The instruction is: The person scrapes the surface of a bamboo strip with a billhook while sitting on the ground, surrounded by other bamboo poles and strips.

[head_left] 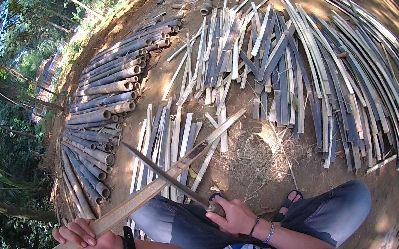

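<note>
Greenery (11, 123) borders the left edge of the dirt ground (235, 178), where dark bamboo poles (108, 84) lie stacked, their cut ends facing right. Near the ground's lower left, the person's left hand (96, 246) is closed around the lower end of a long pale strip (130, 207), which slants up and right. A bundle of slats (176, 136) lies beyond, partly hidden by the strip and by the long knife (183, 188) crossing it; contact between them is unclear. The right hand (236, 217) is wrapped around the knife's handle, above the crossed legs (338, 210). Pale shavings (271, 157) litter the middle, and many loose slats (320, 83) spread toward the ground's upper right edge.
</note>
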Demonstrator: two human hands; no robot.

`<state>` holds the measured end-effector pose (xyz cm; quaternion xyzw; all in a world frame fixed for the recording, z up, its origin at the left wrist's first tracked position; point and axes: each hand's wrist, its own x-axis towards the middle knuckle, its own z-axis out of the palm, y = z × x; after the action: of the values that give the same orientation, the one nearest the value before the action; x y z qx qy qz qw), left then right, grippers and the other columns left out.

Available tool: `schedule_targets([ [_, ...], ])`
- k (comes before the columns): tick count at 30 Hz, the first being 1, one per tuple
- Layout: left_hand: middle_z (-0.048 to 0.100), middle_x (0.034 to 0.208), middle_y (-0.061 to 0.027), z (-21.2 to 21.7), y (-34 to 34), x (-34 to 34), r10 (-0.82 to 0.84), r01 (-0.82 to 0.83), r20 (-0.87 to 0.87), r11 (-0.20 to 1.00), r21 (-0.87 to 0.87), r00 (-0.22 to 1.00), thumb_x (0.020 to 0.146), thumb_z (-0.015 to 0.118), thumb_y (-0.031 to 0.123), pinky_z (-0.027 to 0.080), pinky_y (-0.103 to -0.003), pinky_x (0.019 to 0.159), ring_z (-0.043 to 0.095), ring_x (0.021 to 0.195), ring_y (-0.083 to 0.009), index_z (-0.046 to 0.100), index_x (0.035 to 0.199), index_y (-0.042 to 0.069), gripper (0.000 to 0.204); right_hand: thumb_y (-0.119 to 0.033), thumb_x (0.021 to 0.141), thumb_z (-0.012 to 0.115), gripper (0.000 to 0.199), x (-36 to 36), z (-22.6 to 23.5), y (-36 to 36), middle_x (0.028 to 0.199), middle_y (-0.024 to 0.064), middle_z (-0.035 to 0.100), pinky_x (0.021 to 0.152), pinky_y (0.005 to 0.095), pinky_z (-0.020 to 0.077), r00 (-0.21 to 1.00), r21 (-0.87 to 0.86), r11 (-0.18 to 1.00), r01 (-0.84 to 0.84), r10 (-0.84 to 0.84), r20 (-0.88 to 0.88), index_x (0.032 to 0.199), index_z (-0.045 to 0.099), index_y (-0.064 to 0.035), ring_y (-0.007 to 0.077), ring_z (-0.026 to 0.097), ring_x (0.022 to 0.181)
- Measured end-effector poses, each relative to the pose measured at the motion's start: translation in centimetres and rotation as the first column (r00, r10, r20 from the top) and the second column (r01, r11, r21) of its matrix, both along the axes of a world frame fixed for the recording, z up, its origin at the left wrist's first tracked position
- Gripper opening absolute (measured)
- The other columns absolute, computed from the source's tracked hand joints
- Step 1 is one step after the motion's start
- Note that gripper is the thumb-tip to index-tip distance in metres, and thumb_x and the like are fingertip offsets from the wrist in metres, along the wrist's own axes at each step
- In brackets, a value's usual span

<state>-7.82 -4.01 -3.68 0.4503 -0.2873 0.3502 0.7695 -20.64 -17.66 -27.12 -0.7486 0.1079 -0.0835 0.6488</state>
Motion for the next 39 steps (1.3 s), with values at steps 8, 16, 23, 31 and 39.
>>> schedule_targets([
  [8,0.027,0.049,0.0021,0.1,-0.2,-0.5,-0.013,0.013,0.009,1.0,0.001,1.0,0.091,0.02,0.067,0.019,-0.019,0.034,0.024,0.038,-0.0072,0.035,0.076,0.008,0.063,-0.046,0.088,0.054,0.048,-0.8,2.5,0.7,0.056,0.0224,0.054,0.057,0.0471,0.0475,0.99,-0.134,0.99,-0.043,0.06,0.125,0.093,0.055,0.001,0.0411,0.058,0.06],
  [16,0.028,0.049,0.0021,0.3,-0.8,-1.0,0.005,-0.005,0.009,1.0,0.009,1.0,0.09,0.022,0.068,0.02,-0.019,0.034,0.025,0.037,-0.0068,0.035,0.075,0.009,0.062,-0.051,0.088,0.051,0.054,-1.0,2.9,0.0,0.055,0.0226,0.054,0.056,0.0481,0.0476,0.996,-0.061,0.997,0.052,-0.056,-0.07,0.088,0.055,0.003,0.0422,0.058,0.058],
  [23,0.027,0.049,0.0022,0.5,-1.5,-1.1,0.016,-0.015,-0.011,0.999,0.035,1.0,0.09,0.023,0.068,0.02,-0.018,0.034,0.024,0.037,-0.0065,0.034,0.076,0.009,0.062,-0.047,0.088,0.053,0.049,-0.6,0.4,-0.8,0.057,0.0229,0.055,0.057,0.0466,0.0477,1.0,-0.072,0.997,0.025,-0.025,-0.006,0.088,0.056,0.0018,0.0425,0.059,0.062],
  [31,0.027,0.05,0.0021,0.4,-1.1,-0.9,0.028,-0.028,-0.013,1.0,0.011,1.0,0.09,0.024,0.068,0.02,-0.019,0.035,0.025,0.038,-0.0066,0.034,0.076,0.009,0.061,-0.05,0.088,0.052,0.053,-0.8,2.1,-0.3,0.069,0.024,0.059,0.064,0.0481,0.0478,0.994,-0.098,0.992,-0.083,0.075,-0.08,0.096,0.057,0.0021,0.042,0.06,0.068],
  [39,0.028,0.05,0.002,0.1,0.0,-0.3,-0.098,0.098,0.037,0.995,0.005,0.994,0.09,0.022,0.067,0.02,-0.018,0.034,0.025,0.038,-0.007,0.035,0.076,0.008,0.062,-0.042,0.089,0.053,0.047,1.0,-1.5,-1.2,0.065,0.024,0.06,0.058,0.0443,0.0483,0.981,0.188,0.967,0.17,-0.147,-0.13,0.091,0.057,0.0043,0.0406,0.061,0.064],
])
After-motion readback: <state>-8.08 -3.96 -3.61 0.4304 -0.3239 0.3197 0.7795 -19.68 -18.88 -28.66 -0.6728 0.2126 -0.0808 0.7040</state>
